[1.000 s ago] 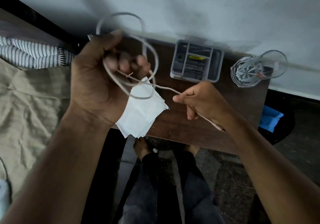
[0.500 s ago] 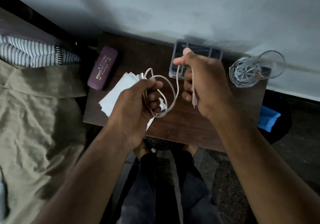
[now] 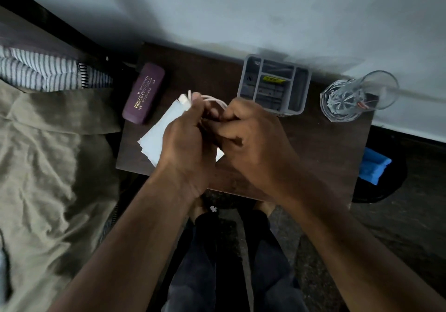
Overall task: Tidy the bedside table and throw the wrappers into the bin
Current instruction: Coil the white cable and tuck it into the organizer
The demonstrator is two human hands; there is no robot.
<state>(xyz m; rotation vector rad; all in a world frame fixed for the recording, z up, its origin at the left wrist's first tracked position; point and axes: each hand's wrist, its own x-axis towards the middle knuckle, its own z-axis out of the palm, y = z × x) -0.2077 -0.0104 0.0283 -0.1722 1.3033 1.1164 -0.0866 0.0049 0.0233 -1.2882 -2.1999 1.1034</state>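
Note:
Over the dark wooden bedside table [image 3: 325,152], my left hand [image 3: 185,140] and my right hand [image 3: 251,138] are pressed together, both closed on a coiled white cable [image 3: 212,99]. Only a loop and a plug end of the cable stick out above my fingers. Under my hands lies a stack of white paper napkins [image 3: 159,135], partly hidden. A purple glasses case [image 3: 144,93] lies at the table's left rear.
A grey compartment organiser [image 3: 275,84] stands at the back by the wall. A cut-glass tumbler [image 3: 357,97] sits at the right rear. A dark bin with something blue [image 3: 372,167] is on the floor, right of the table. The bed with a beige sheet [image 3: 48,167] is left.
My left hand came down from high on the left, gathering the cable into a tight coil. My right hand moved in with the loose end, and both hands now meet over the napkins.

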